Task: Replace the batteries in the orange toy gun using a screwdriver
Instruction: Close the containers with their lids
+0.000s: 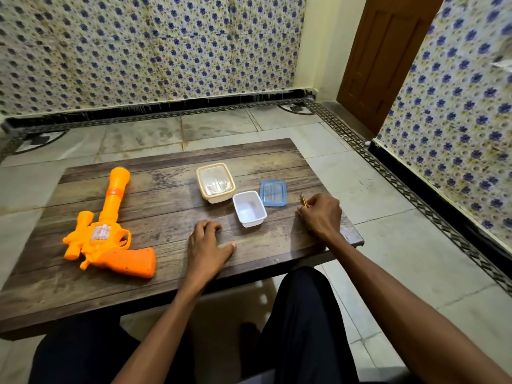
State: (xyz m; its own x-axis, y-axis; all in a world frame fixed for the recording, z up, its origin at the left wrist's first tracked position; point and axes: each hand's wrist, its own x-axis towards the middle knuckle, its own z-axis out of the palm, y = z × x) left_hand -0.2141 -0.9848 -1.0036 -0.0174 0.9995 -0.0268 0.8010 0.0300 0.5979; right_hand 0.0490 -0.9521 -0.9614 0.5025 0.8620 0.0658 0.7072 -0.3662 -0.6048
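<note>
Plastic, hollow and moulded by the look of it, makes up the gun (108, 231), so it should be light, stiff and a little slick, and likely to skate on the counter (166, 286) if pushed from one side. It lies flat on its side at the counter's left, muzzle pointing away from the person and grip nearest them. The thick grip looks like the best place to take hold, since the thin trigger guard and the scope piece seem the parts most likely to flex or snap. Dark specks show on the grip, too small to tell whether they are screws.

The left hand (206, 245) rests palm down on the counter, fingers relaxed and holding nothing. The gun is just to its left, apart from it, with the butt the nearest part. The right hand (321, 214) is curled round the screwdriver (303, 200), whose tip pokes out beyond the knuckles. It sits at the counter's right edge, well apart from the gun. Between the two hands stands an open white tub (249, 209), with a blue lid (273, 193) and a lidded cream box (216, 182) just behind it.
</note>
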